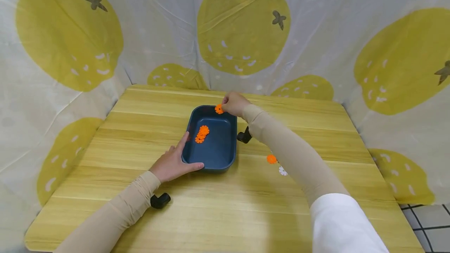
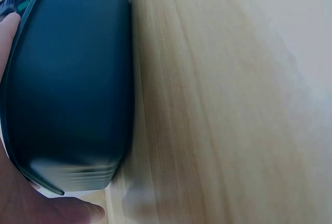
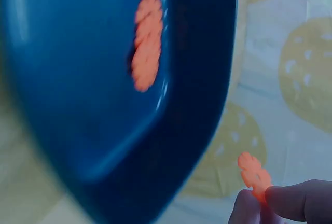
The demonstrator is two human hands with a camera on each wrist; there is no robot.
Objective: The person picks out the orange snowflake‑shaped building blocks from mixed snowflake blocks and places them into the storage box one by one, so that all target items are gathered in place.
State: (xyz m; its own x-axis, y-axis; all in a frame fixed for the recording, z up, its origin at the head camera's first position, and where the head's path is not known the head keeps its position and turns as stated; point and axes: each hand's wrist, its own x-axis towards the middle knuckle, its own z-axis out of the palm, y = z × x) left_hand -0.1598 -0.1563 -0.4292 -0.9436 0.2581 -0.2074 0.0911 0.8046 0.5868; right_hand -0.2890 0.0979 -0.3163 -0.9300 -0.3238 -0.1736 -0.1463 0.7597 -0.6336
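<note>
A dark blue rectangular basin (image 1: 218, 149) stands on the table. My left hand (image 1: 174, 163) rests at its near left corner, fingers spread along the left rim and thumb straight along the near side; the left wrist view shows the basin's outer wall (image 2: 72, 79). Above the far right part of the rim, my right hand (image 1: 236, 104) pinches orange notched interlocking discs (image 3: 254, 175) between thumb and fingertips; two show joined in the right wrist view. Inside the basin, to the left, lies a linked row of orange discs (image 3: 147, 42).
An orange disc (image 1: 272, 159) and a white disc (image 1: 283, 171) lie on the wooden table (image 1: 225, 214) right of the basin, partly beside the right forearm. Black clamp-like pieces (image 1: 160, 200) sit by the left forearm and right of the basin. A lemon-print curtain (image 1: 168, 30) hangs behind.
</note>
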